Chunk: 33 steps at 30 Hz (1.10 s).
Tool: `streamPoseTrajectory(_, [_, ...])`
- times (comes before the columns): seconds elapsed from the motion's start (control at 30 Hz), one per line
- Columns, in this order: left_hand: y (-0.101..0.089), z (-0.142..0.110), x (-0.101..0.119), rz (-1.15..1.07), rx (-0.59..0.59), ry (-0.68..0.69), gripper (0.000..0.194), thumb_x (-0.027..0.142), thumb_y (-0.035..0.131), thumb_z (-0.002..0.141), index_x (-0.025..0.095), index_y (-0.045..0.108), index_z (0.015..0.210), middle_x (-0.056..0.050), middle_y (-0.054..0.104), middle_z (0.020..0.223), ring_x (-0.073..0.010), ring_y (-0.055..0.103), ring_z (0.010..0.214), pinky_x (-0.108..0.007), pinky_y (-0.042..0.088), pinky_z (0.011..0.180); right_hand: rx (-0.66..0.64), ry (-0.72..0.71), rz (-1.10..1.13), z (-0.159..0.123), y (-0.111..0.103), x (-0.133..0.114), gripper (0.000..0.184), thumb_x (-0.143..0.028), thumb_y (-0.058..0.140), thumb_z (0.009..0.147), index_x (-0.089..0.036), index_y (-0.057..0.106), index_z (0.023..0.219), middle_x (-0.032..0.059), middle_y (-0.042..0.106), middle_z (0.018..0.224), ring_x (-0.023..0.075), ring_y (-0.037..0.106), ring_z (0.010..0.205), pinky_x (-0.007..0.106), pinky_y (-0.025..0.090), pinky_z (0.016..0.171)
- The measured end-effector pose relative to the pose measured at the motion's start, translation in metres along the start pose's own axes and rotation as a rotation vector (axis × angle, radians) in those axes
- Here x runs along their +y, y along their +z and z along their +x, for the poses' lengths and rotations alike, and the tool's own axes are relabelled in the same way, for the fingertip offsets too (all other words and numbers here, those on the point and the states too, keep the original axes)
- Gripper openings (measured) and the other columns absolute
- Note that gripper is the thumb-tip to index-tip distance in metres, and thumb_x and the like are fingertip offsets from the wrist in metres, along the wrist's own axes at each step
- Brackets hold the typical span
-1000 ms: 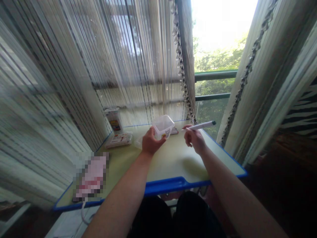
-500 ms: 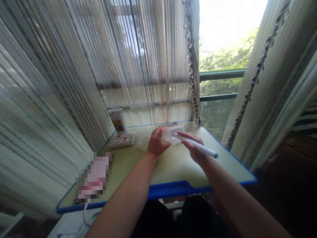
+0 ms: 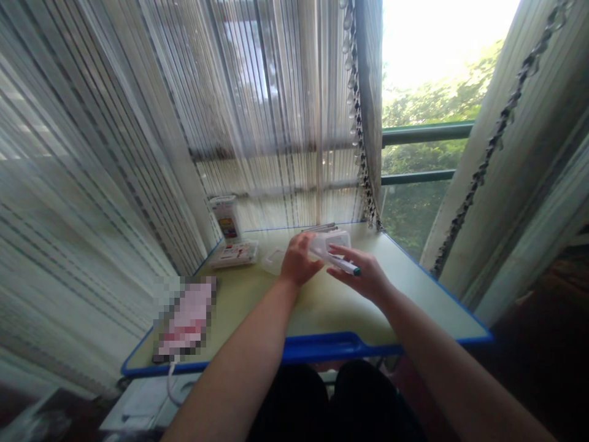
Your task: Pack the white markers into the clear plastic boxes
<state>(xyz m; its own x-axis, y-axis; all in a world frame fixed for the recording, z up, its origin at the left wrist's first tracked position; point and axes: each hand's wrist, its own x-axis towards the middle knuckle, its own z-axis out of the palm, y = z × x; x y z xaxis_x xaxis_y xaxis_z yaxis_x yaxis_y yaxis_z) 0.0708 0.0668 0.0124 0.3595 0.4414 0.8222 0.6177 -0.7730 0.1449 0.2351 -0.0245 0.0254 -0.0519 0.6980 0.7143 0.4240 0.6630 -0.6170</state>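
My left hand [image 3: 298,264] grips a small clear plastic box [image 3: 332,240] that rests on the pale green desk [image 3: 322,301]. My right hand [image 3: 363,276] holds a white marker with a dark green cap [image 3: 338,262], its tip end laid against the box and its cap pointing right. Both hands meet near the middle of the desk's far half. A clear lid [image 3: 273,261] lies just left of my left hand.
A flat clear case with red items [image 3: 234,254] and an upright small carton [image 3: 225,218] stand at the desk's far left. A blurred pink object [image 3: 186,319] with a white cable lies at the near left. Striped curtains hang behind; an open window with a green railing [image 3: 423,132] is at right.
The box was lifted and tilted a second ago; now it is down on the desk. My right hand swung the marker round and brought it in against the box.
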Motion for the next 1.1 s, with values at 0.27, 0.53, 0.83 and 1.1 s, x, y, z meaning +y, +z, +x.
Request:
streamPoseTrajectory(0.27, [-0.0027,0.0008,0.0015,-0.009,0.033,-0.003,0.051,0.03,0.066,0.066,0.017,0.048,0.112,-0.013,0.058,0.111,-0.0278,0.055,0.107,-0.044,0.047,0.095,0.062,0.024,-0.038,-0.0002,0.0042,-0.0007,0.026,-0.029,0.064,0.074,-0.02,0.071,0.097,0.0048,0.07,0.085,0.0045,0.045,0.04,0.02,0.042,0.041])
streamPoseTrajectory(0.53, [-0.0011,0.0004,0.0003,-0.016,0.066,-0.002,0.054,0.035,0.067,0.067,0.017,0.047,0.113,-0.013,0.059,0.11,-0.0281,0.056,0.106,-0.045,0.048,0.093,0.153,-0.012,0.005,-0.0005,0.0032,0.0014,0.023,-0.028,0.066,0.073,-0.024,0.071,0.095,0.0031,0.069,0.083,0.0086,0.052,0.051,0.022,0.047,0.047])
streamPoseTrajectory(0.83, [0.0018,-0.0003,0.0004,-0.051,0.055,0.004,0.055,0.041,0.067,0.068,0.016,0.048,0.113,-0.014,0.06,0.11,-0.0281,0.057,0.106,-0.045,0.048,0.093,0.097,0.012,-0.002,-0.0032,0.0062,-0.0018,0.033,-0.022,0.066,0.074,-0.028,0.068,0.106,0.0044,0.07,0.099,0.0171,0.064,0.079,0.032,0.053,0.079])
streamPoseTrajectory(1.1, [0.001,0.0005,0.0033,-0.07,0.064,0.011,0.055,0.039,0.068,0.066,0.016,0.047,0.112,-0.014,0.06,0.109,-0.0279,0.058,0.104,-0.044,0.05,0.09,0.136,-0.007,-0.097,-0.0033,0.0105,0.0021,0.031,-0.029,0.068,0.075,-0.033,0.069,0.105,0.0038,0.066,0.098,0.016,0.063,0.079,0.032,0.051,0.084])
